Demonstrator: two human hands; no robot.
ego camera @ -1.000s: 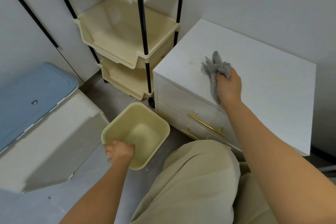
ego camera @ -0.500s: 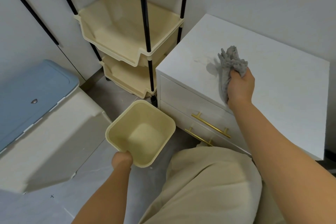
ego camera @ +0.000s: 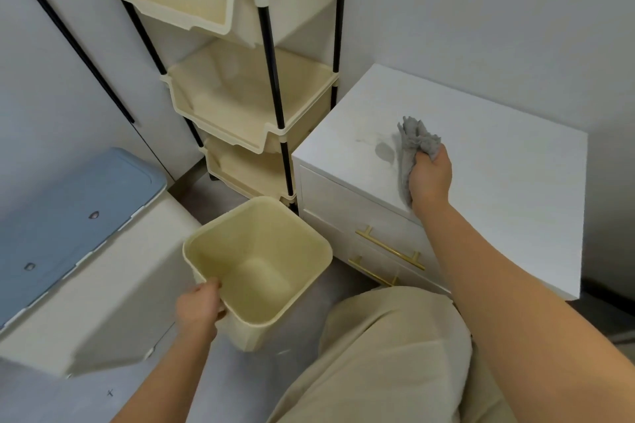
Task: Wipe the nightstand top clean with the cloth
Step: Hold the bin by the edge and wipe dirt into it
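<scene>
- The white nightstand (ego camera: 498, 189) stands at the right against a pale grey wall (ego camera: 481, 10), its flat top matte, with faint marbling.
- A faint grey smudge (ego camera: 384, 150) and a thin streak mark the top toward its left side, just left of the cloth.
- The right hand (ego camera: 429, 175) is clenched around a crumpled grey cloth (ego camera: 414, 144), which sits bunched on the nightstand top near its near-left edge; a tail of the cloth hangs down past the wrist.
- Two drawer fronts face near-left, each with a slim brass bar handle (ego camera: 390, 247).
- The left hand (ego camera: 197, 307) grips the near rim of a cream plastic bin (ego camera: 261, 268), which is square-mouthed and is tilted so its inside shows; whether it touches the floor cannot be told.
- Left of the nightstand and just beside it stands a tiered rack (ego camera: 254, 106) of cream plastic baskets on black poles; the top basket holds a few small items too blurred to name.
- At the far left lies a large off-white storage box with a blue lid (ego camera: 68, 216).
- The floor (ego camera: 220, 388) is pale grey tile.
- A knee in beige trousers (ego camera: 388, 354) fills the near middle, below the right forearm.
</scene>
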